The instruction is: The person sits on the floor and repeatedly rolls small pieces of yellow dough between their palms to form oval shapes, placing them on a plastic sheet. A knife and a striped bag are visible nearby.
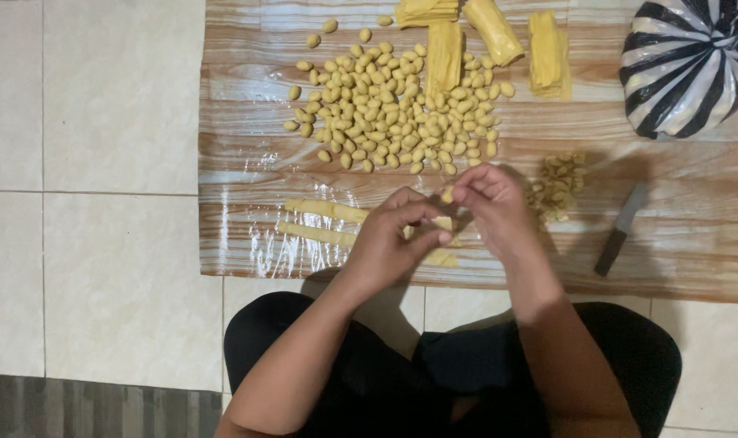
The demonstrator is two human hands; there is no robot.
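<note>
i see a small yellow dough piece (447, 195) pinched between my left hand (389, 239) and right hand (490, 203), both hands closed on it over the wood-patterned mat (677, 251) near its front edge. the knife (620, 229) lies right, the striped bag (684, 65) is knotted shut, and shaped pieces (393, 105) are heaped beyond.

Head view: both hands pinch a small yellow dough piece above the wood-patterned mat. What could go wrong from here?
1. The small yellow dough piece, pinched between left hand and right hand, might drop onto the long yellow dough strips below.
2. The grey knife lies loose near the right forearm; a sweep could knock it.
3. The heap of shaped yellow dough pellets spreads toward the wood-patterned mat edge; strays may roll onto the tiles.
</note>
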